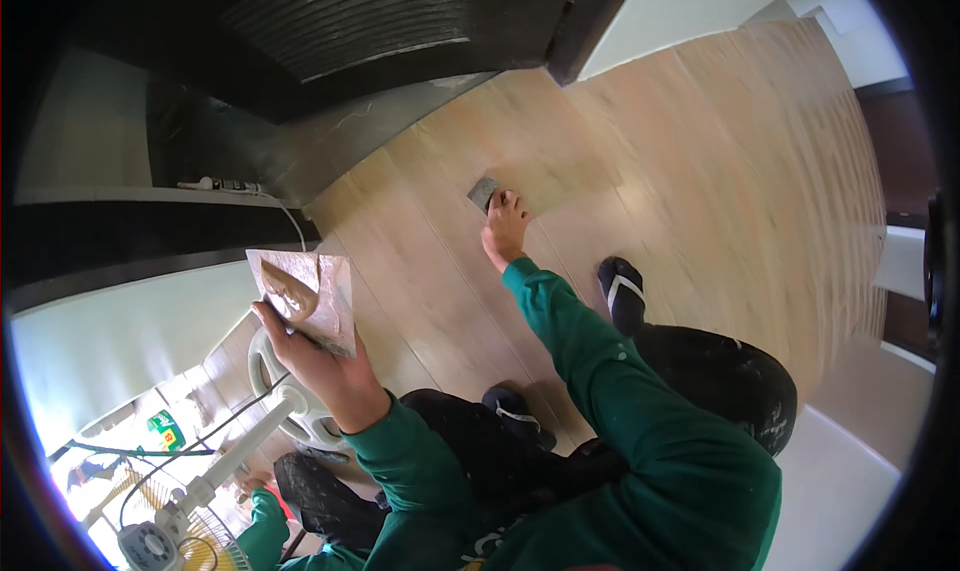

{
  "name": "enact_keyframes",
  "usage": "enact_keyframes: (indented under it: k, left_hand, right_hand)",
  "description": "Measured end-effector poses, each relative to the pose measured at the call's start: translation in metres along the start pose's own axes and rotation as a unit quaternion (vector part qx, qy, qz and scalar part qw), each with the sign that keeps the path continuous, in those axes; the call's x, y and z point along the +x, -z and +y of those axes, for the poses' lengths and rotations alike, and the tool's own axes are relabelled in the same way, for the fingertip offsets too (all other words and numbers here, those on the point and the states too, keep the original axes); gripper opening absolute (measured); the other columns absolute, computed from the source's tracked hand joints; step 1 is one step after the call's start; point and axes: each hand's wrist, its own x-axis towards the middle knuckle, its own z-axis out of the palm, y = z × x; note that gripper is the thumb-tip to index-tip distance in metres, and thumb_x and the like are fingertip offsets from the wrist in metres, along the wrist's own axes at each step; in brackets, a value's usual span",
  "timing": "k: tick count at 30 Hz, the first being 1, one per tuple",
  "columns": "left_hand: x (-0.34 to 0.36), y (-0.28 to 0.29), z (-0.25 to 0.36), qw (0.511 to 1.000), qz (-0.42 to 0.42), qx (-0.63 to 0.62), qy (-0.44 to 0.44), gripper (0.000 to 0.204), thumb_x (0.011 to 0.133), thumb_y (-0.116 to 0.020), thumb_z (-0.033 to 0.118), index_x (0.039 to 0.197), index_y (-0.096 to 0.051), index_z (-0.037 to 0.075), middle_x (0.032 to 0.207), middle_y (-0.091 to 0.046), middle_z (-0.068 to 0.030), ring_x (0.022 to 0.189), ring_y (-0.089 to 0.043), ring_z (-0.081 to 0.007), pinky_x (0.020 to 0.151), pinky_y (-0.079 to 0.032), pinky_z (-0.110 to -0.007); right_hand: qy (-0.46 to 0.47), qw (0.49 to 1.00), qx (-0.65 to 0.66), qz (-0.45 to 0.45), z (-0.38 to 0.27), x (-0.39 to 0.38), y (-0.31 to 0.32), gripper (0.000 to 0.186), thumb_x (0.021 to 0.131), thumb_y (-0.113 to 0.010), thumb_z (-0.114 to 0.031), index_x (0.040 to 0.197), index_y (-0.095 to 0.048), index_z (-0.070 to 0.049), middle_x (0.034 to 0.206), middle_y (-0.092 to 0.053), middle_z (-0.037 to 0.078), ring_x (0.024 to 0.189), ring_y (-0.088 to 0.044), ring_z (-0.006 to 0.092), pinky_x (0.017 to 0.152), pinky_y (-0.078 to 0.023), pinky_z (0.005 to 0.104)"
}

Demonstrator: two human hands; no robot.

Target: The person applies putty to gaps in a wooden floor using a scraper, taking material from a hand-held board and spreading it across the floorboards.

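Note:
My right hand [505,226] reaches forward and presses a small grey metal scraper [483,192] flat against the light wooden floor [700,171]. In my left hand [320,361] I hold a flat square board [312,289] raised near my chest, with a lump of brown putty [288,293] on its top face. Both sleeves are green. I squat with my dark trousers and dark slippers [620,286] below the arms.
A dark door and its frame [400,31] stand at the top. A white power strip [225,184] with a cable lies on a ledge at the left. A white standing fan [180,511] sits at lower left, beside another person's green sleeve [262,531].

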Motion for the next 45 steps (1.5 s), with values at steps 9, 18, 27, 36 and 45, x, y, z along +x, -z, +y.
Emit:
enact_keyframes:
  k: [9, 18, 27, 36, 45]
  left_hand:
    - [0.007, -0.011, -0.020, 1.000, -0.008, 0.015, 0.018, 0.037, 0.102, -0.053, 0.041, 0.126, -0.062, 0.014, 0.111, -0.069, 0.0010, 0.096, -0.068, -0.0140, 0.075, -0.056, -0.026]
    - [0.003, -0.022, -0.028, 0.998, -0.043, 0.008, 0.036, 0.045, 0.103, -0.052, 0.043, 0.131, -0.056, 0.009, 0.128, -0.061, -0.0046, 0.116, -0.060, -0.0226, 0.101, -0.049, -0.040]
    - [0.013, -0.023, -0.027, 0.989, -0.078, -0.014, 0.127, 0.049, 0.102, -0.053, 0.045, 0.130, -0.057, 0.006, 0.124, -0.064, -0.0080, 0.112, -0.063, -0.0243, 0.097, -0.052, -0.042]
    - [0.000, -0.039, -0.026, 0.927, -0.173, -0.020, 0.334, 0.050, 0.103, -0.050, 0.048, 0.122, -0.062, 0.003, 0.110, -0.070, -0.0096, 0.095, -0.070, -0.0211, 0.086, -0.058, -0.036]
    - [-0.011, -0.036, -0.027, 0.926, -0.167, -0.038, 0.335, 0.046, 0.104, -0.050, 0.043, 0.118, -0.063, 0.001, 0.105, -0.072, -0.0132, 0.089, -0.072, -0.0222, 0.078, -0.060, -0.035]
  right_hand:
    - [-0.011, 1.000, 0.021, -0.011, 0.031, -0.041, 0.014, 0.053, 0.080, -0.062, -0.005, 0.132, -0.050, 0.000, 0.123, -0.052, 0.015, 0.114, -0.050, 0.0342, 0.090, -0.041, 0.0498]
    - [0.037, 0.999, -0.018, 0.007, 0.062, -0.063, 0.022, 0.061, 0.078, -0.065, -0.004, 0.137, -0.050, -0.001, 0.125, -0.051, 0.013, 0.110, -0.051, 0.0338, 0.091, -0.041, 0.0485]
    - [0.179, 0.904, 0.389, 0.003, 0.032, -0.004, 0.153, 0.052, 0.078, -0.053, 0.010, 0.128, -0.063, 0.001, 0.109, -0.056, 0.014, 0.094, -0.057, 0.0273, 0.080, -0.049, 0.0362]
    - [0.616, 0.707, 0.346, 0.031, -0.046, 0.034, 0.356, 0.039, 0.080, -0.068, -0.002, 0.118, -0.072, -0.010, 0.114, -0.061, 0.008, 0.099, -0.062, 0.0232, 0.086, -0.052, 0.0351]
    - [0.700, 0.676, 0.226, 0.043, -0.028, 0.064, 0.323, 0.048, 0.079, -0.071, -0.008, 0.125, -0.069, -0.019, 0.119, -0.058, 0.006, 0.105, -0.056, 0.0249, 0.088, -0.049, 0.0427]
